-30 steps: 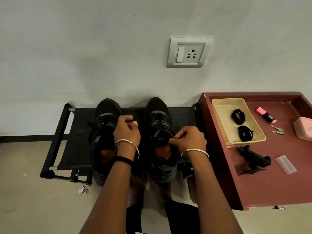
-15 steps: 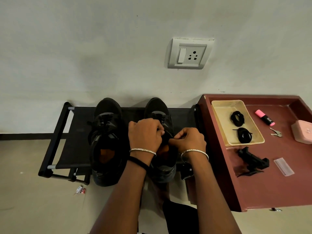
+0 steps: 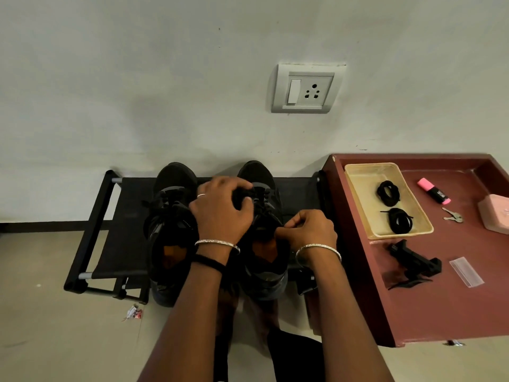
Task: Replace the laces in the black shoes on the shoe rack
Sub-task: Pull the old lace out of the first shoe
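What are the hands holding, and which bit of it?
Both hold the right black shoe: the left hand grips its laced front; the right hand pinches at the tongue's top, maybe a lace end, too dark to tell.

Left hand (image 3: 223, 213) and right hand (image 3: 309, 230) both grip the right black shoe (image 3: 257, 172) on the rack (image 3: 124, 216).
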